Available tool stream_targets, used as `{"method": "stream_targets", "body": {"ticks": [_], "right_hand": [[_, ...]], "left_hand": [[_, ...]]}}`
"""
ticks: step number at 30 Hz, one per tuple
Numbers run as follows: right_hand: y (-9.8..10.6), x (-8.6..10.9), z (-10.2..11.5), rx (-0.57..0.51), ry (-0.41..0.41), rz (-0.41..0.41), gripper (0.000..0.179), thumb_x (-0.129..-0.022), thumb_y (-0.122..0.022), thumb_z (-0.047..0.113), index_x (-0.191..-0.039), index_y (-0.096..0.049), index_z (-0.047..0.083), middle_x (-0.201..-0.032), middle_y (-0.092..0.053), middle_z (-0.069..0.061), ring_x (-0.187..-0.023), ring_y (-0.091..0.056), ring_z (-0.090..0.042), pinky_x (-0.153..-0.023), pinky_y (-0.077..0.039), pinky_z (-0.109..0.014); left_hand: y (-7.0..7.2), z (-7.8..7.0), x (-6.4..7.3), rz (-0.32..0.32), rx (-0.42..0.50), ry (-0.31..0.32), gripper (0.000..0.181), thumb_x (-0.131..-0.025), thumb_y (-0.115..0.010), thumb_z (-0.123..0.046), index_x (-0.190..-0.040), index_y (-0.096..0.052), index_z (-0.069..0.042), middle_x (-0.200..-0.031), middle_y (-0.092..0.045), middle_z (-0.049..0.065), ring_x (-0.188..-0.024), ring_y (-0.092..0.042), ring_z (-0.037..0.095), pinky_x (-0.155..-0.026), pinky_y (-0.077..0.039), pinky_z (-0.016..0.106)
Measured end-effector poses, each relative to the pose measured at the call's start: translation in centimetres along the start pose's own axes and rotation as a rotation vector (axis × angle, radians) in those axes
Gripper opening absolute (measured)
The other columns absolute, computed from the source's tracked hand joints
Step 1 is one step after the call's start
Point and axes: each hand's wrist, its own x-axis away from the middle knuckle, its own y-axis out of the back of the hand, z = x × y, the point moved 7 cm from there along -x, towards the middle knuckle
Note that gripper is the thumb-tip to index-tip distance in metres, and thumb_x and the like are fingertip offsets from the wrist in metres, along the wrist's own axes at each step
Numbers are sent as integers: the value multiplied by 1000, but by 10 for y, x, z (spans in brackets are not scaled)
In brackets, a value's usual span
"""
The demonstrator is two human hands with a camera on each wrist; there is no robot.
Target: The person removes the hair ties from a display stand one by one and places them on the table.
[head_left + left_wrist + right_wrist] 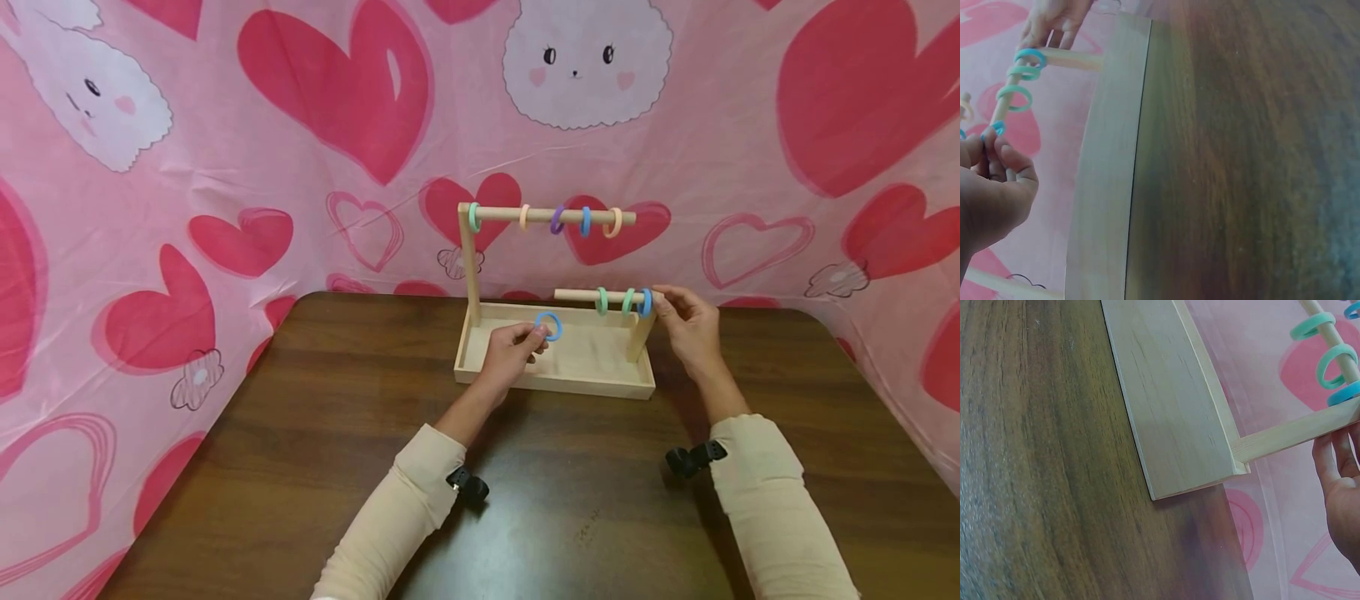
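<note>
My left hand [513, 354] pinches a blue ring [559, 325] between thumb and fingers, in front of the lower rod [576, 295] and near its free left end. In the left wrist view this ring [999, 127] appears close to the rod's tip; whether it touches is unclear. Two green rings [602, 302] and a blue ring [645, 303] hang on that rod, the blue one closest to the post. My right hand [692, 327] holds the top of the short post [639, 337] of the wooden stand [577, 386], fingers against its outer side [1342, 500].
Above and to the left runs a higher rod [540, 215] on a tall post [469, 267], carrying several rings in green, peach, purple and blue. The stand's shallow tray rests on a brown wooden table [337, 400]. A pink heart-patterned cloth [300, 167] hangs behind it.
</note>
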Motion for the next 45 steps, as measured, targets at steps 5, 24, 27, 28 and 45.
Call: {"method": "stream_targets", "body": {"ticks": [5, 24, 27, 28, 45], "right_hand": [[0, -1, 0, -2, -7, -2, 27, -96, -61, -6, -101, -77, 16, -82, -72, 23, -74, -62, 7, -68, -50, -7], [3, 2, 3, 7, 5, 14, 26, -96, -62, -4, -102, -77, 17, -84, -73, 23, -77, -63, 8, -70, -51, -6], [3, 2, 4, 10, 7, 22, 27, -96, -62, -4, -101, -76, 20, -85, -73, 23, -78, -63, 8, -70, -51, -6], [3, 2, 5, 12, 9, 24, 28, -96, -62, -3, -101, -76, 20, -85, -73, 23, -78, -63, 8, -71, -51, -6], [1, 0, 1, 8, -28, 28, 27, -97, -62, -4, -101, -75, 19, -85, -73, 25, -77, -63, 9, -70, -51, -6]], "left_hand": [[0, 3, 2, 23, 50, 50, 32, -104, -58, -17, -110, -69, 12, -75, -63, -10, -74, -58, 4, -74, -53, 27], [-4, 21, 25, 139, 300, 230, 27, -107, -50, -14, -105, -64, 9, -74, -60, -7, -72, -52, 5, -65, -45, 18], [-3, 25, 29, 153, 312, 252, 26, -108, -49, -15, -101, -65, 5, -75, -59, -6, -72, -51, 7, -65, -44, 19], [-2, 27, 31, 158, 317, 264, 25, -108, -49, -15, -99, -65, 3, -75, -60, -6, -72, -51, 7, -65, -45, 19], [15, 50, 62, 248, 326, 391, 26, -109, -48, -20, -92, -66, -11, -78, -59, -6, -73, -54, 7, -68, -47, 20]]}}
